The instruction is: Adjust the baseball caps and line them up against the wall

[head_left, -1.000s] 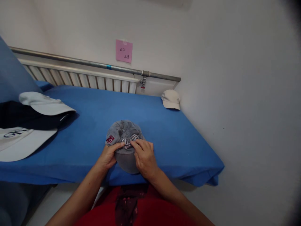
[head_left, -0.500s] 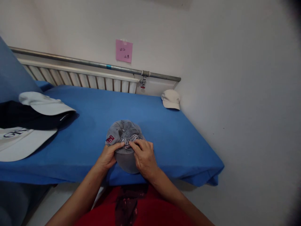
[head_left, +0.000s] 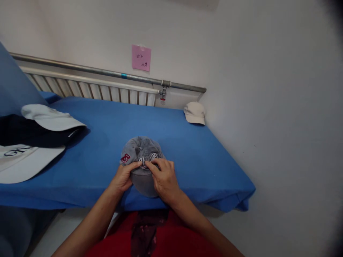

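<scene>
A grey baseball cap with white raised lettering and a small red patch lies near the front edge of the blue-covered table, its brim towards me. My left hand grips the cap's left side, thumb on the front beside the lettering and the other fingers hidden under it. From the right, my right hand presses bent fingers on the lettering, thumb and fingertips close together near my left thumb. Whether a pinch of cloth or thread lies between those fingertips is too small to tell.
Further white and dark caps are heaped at the left of the table. One beige cap sits at the far right corner by the wall. Behind the table run a radiator and a metal pipe; a pink note hangs above.
My right thumb and fingertips have slid slightly left along the lettering, closer to my left thumb. The cap and my left hand stay in place.
</scene>
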`<move>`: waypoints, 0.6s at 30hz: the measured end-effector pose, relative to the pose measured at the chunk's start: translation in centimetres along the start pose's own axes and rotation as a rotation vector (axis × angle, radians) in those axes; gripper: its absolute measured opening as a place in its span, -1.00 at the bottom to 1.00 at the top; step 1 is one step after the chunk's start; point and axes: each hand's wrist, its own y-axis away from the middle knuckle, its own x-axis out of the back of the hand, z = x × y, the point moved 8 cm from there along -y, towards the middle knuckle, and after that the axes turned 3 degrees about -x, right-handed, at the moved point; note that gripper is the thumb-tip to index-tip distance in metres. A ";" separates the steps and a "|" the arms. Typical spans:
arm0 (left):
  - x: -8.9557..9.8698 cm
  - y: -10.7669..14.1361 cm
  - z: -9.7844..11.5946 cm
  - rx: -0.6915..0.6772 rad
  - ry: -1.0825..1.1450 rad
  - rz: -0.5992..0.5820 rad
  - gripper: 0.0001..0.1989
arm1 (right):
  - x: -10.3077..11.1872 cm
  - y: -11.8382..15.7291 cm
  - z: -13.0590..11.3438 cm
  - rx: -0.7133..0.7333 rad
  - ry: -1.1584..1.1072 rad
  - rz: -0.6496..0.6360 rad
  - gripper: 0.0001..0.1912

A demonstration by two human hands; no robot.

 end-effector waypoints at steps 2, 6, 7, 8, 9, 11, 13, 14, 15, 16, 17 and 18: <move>0.1 0.0 0.0 -0.007 0.000 -0.002 -0.74 | -0.1 -0.1 0.0 0.001 0.013 -0.011 -0.57; 0.1 0.0 0.1 -0.019 -0.002 -0.015 -0.72 | -0.4 -0.5 -0.1 -0.009 0.072 -0.061 -0.52; 0.0 0.0 0.1 -0.018 -0.005 -0.018 -0.72 | -0.4 -0.7 -0.2 -0.010 0.089 -0.074 -0.51; 0.0 0.0 0.1 -0.018 -0.007 -0.020 -0.72 | -0.5 -0.7 -0.2 -0.009 0.100 -0.085 -0.51; 0.0 0.0 0.1 -0.017 -0.008 -0.020 -0.71 | -0.5 -0.8 -0.2 -0.007 0.106 -0.091 -0.52; 0.0 0.0 0.1 -0.018 -0.006 -0.009 -0.72 | -0.5 -0.8 -0.3 -0.003 0.106 -0.090 -0.53; 0.0 0.1 0.1 -0.019 -0.002 -0.003 -0.71 | -0.4 -0.7 -0.3 -0.001 0.100 -0.083 -0.54; 0.0 0.1 0.1 -0.018 -0.001 0.001 -0.70 | -0.4 -0.6 -0.2 -0.002 0.099 -0.081 -0.55; 0.0 0.1 0.0 -0.016 0.000 0.006 -0.70 | -0.4 -0.6 -0.2 -0.002 0.100 -0.082 -0.55; 0.1 0.1 0.0 -0.013 0.001 0.010 -0.69 | -0.4 -0.5 -0.2 -0.001 0.100 -0.081 -0.56; 0.1 0.1 0.0 -0.010 0.001 0.016 -0.70 | -0.4 -0.5 -0.2 0.000 0.098 -0.080 -0.56; 0.2 0.1 0.0 -0.007 0.002 0.021 -0.71 | -0.4 -0.5 -0.2 0.002 0.094 -0.078 -0.57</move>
